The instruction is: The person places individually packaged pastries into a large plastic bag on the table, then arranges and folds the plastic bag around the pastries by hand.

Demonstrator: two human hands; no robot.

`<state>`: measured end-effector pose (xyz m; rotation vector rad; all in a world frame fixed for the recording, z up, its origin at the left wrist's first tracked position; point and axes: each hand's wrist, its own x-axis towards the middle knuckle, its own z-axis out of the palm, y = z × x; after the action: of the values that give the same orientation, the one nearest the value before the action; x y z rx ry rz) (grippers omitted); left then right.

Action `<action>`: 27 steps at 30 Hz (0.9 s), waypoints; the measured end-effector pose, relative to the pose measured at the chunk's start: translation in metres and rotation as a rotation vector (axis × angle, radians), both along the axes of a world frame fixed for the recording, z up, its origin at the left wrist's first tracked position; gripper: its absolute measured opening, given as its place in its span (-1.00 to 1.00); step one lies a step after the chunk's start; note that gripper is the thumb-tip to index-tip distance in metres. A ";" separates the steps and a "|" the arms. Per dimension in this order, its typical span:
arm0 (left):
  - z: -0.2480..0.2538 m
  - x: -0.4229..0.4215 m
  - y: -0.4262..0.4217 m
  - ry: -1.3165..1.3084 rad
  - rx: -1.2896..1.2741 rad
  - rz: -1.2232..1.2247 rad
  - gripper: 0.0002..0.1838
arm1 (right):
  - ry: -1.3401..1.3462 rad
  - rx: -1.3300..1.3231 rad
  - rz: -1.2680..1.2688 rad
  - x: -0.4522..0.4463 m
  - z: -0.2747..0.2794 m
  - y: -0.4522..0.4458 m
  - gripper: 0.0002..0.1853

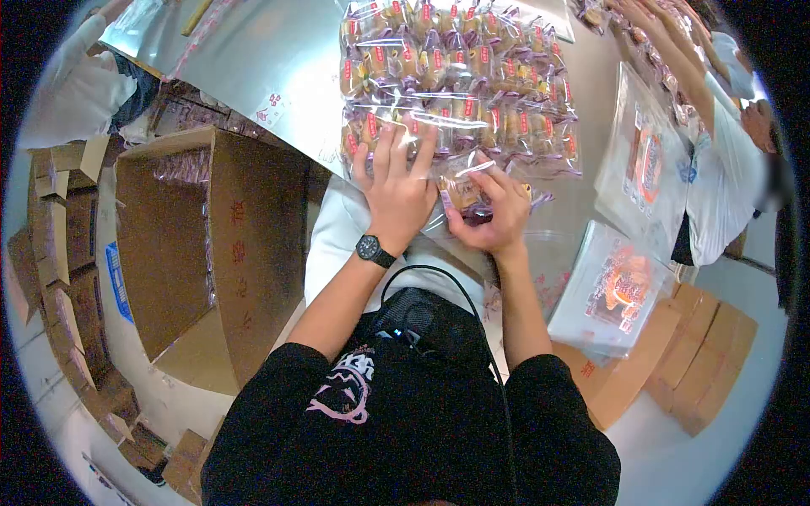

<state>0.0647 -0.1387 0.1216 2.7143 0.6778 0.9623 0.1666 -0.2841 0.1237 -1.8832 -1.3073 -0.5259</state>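
A large clear plastic bag (561, 152) lies on the metal table, filled with rows of small individually wrapped snacks (456, 63) with red labels. My left hand (395, 181) rests flat on the near left part of this bag, fingers spread, with a black watch on the wrist. Close beside it, my right hand (498, 211) pinches a wrapped snack (463, 193) at the bag's near edge. Whether that snack is inside or outside the film I cannot tell.
Printed clear bags (612, 287) are stacked at the table's right edge. An open cardboard box (253, 253) stands at the left, and more cartons (704, 358) sit on the floor at the right. Other people (717, 169) stand at the right, with another person (76, 93) at upper left.
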 end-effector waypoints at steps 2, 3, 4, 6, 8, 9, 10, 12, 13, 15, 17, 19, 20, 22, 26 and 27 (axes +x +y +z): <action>-0.001 0.000 -0.001 -0.007 -0.006 -0.001 -0.33 | 0.022 -0.035 -0.013 -0.002 0.003 -0.003 -0.37; -0.001 0.000 0.000 -0.004 0.005 0.003 -0.33 | 0.032 -0.050 -0.019 -0.003 0.004 -0.003 -0.37; -0.002 0.000 0.000 0.000 0.016 0.007 -0.33 | 0.035 -0.047 -0.020 -0.003 0.004 -0.003 -0.37; -0.002 0.000 0.000 -0.008 0.025 0.007 -0.34 | 0.043 -0.040 -0.020 -0.003 0.003 -0.002 -0.36; -0.003 0.000 0.000 -0.031 0.020 0.001 -0.34 | 0.014 -0.016 -0.023 -0.001 0.001 0.000 -0.35; -0.003 0.000 0.001 -0.023 0.018 -0.003 -0.34 | 0.001 -0.004 -0.025 0.000 0.001 0.001 -0.35; -0.002 0.000 0.001 -0.017 0.017 -0.007 -0.34 | 0.000 0.001 -0.026 0.000 0.001 0.002 -0.35; 0.000 0.000 0.000 -0.001 0.000 -0.020 -0.35 | -0.003 0.013 -0.027 0.000 0.000 0.002 -0.34; 0.001 -0.001 0.000 0.011 -0.019 -0.029 -0.36 | 0.002 0.010 -0.025 0.001 0.000 0.001 -0.33; 0.005 -0.005 -0.002 0.029 -0.026 -0.053 -0.38 | 0.012 0.002 -0.019 0.002 -0.002 0.000 -0.32; 0.010 -0.012 -0.005 0.039 0.003 -0.079 -0.40 | 0.004 0.001 -0.014 0.003 -0.005 0.001 -0.32; 0.008 -0.037 -0.009 -0.057 -0.021 -0.224 -0.39 | -0.002 0.001 -0.017 0.004 -0.005 -0.002 -0.32; 0.002 -0.052 -0.009 -0.109 -0.022 -0.291 -0.39 | 0.000 0.002 -0.017 0.004 -0.005 -0.002 -0.33; 0.002 -0.068 -0.004 -0.204 -0.034 -0.230 -0.37 | 0.021 -0.012 -0.017 0.003 -0.004 -0.001 -0.34; 0.013 -0.072 0.018 -0.201 -0.288 0.080 -0.35 | 0.038 -0.049 -0.015 -0.002 0.000 -0.003 -0.37; 0.015 -0.069 0.027 -0.164 -0.399 0.108 -0.35 | 0.021 -0.049 -0.011 -0.001 0.002 -0.002 -0.37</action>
<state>-0.0041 -0.1114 0.1367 2.2475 0.8833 0.9425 0.1657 -0.2860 0.1258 -1.9320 -1.3078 -0.4829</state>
